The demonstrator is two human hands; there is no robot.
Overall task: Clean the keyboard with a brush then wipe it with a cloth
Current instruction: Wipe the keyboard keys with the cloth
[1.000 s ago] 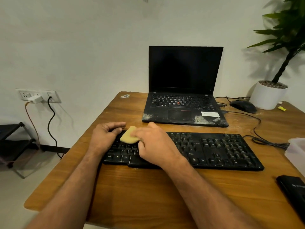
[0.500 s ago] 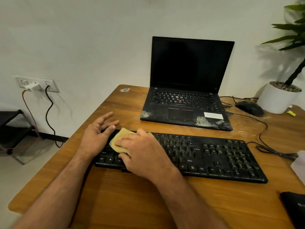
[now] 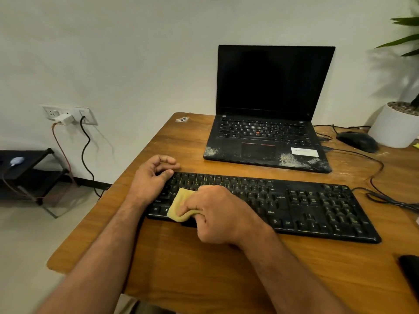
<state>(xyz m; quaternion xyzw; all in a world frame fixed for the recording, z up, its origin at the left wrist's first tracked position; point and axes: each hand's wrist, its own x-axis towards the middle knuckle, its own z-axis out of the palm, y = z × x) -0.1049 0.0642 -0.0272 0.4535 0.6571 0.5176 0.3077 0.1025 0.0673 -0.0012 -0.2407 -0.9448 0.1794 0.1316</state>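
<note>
A black full-size keyboard point(image 3: 306, 205) lies across the wooden table point(image 3: 204, 268). My right hand point(image 3: 217, 214) grips a folded yellow cloth point(image 3: 181, 206) and presses it on the keyboard's lower left keys near the front edge. My left hand point(image 3: 152, 177) rests on the keyboard's far left end, its fingers loosely curled over the top corner and holding nothing. No brush is in view.
An open black laptop point(image 3: 269, 132) with dusty palm rests stands behind the keyboard. A black mouse point(image 3: 358, 141), cables point(image 3: 376, 177) and a white plant pot point(image 3: 394, 128) sit at the back right. A dark object point(image 3: 410, 275) lies at the right edge. The table's left edge is close to my left hand.
My right hand has dragged the cloth from the upper left keys toward the keyboard's front edge. My left hand's fingers curled again after spreading. The camera moved closer.
</note>
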